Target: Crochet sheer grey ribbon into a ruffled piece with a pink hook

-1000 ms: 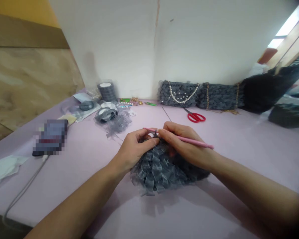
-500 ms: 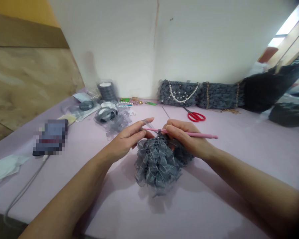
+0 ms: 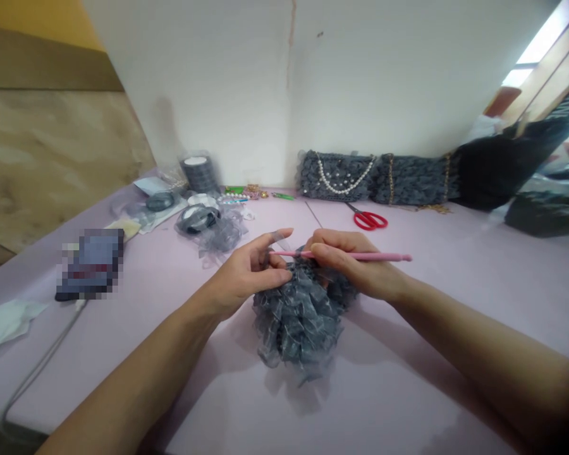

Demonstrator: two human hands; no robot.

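A ruffled grey ribbon piece [image 3: 298, 319] hangs just above the pale purple table [image 3: 427, 297] between my hands. My right hand [image 3: 355, 268] is closed round a pink crochet hook [image 3: 370, 256], whose tip points left into the top of the ruffles. My left hand [image 3: 249, 275] pinches the upper left edge of the grey piece, index finger stretched out with a sheer ribbon strand over it.
Red scissors [image 3: 370, 220] lie behind my right hand. Two grey ruffled bags [image 3: 339, 177] with pearl and gold chains lean on the wall. Ribbon spools [image 3: 199, 218] and beads sit at back left. A phone [image 3: 91, 263] with a cable lies at left.
My left hand has curled in and pinched the piece's edge, where half a second ago its fingers were stretched. The grey piece has lifted and bunched since a second ago.
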